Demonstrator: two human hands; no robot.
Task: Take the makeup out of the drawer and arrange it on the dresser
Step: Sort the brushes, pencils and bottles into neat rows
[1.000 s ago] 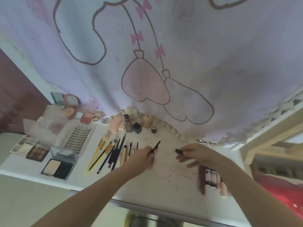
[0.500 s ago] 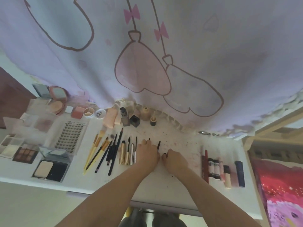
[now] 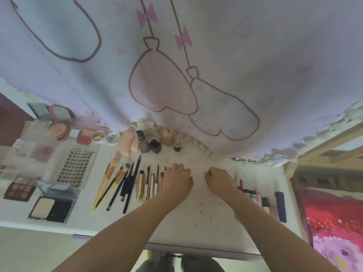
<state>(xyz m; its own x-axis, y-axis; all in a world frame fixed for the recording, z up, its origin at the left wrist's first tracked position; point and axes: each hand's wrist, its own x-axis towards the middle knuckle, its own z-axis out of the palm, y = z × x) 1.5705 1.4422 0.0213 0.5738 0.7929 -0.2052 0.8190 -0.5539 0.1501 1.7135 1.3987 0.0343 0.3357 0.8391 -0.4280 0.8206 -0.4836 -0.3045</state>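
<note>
Gold tubes (image 3: 143,187): two, lying beside thin black wands
Yellow-handled brushes (image 3: 107,183): three or so
Left hand (image 3: 176,180), right hand (image 3: 221,179): fingers curled under on the counter (image 3: 196,216), can't tell if holding anything

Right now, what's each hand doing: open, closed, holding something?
Left hand: knuckles up on the dresser, fingers curled under; any grip cannot be told.
Right hand: same, cannot be told.

A pale lilac curtain (image 3: 235,55) printed with brown-outlined cartoon shapes and pink bows is hanging across the back, draping onto the white table (image 3: 212,222), whose surface is showing dark specks. Soft daylight is glowing through the fabric. A dark reddish-brown panel (image 3: 9,118) is standing at the left, a pale wooden frame (image 3: 324,146) at the right, with red and pink patterned fabric (image 3: 334,228) lying below it.
</note>
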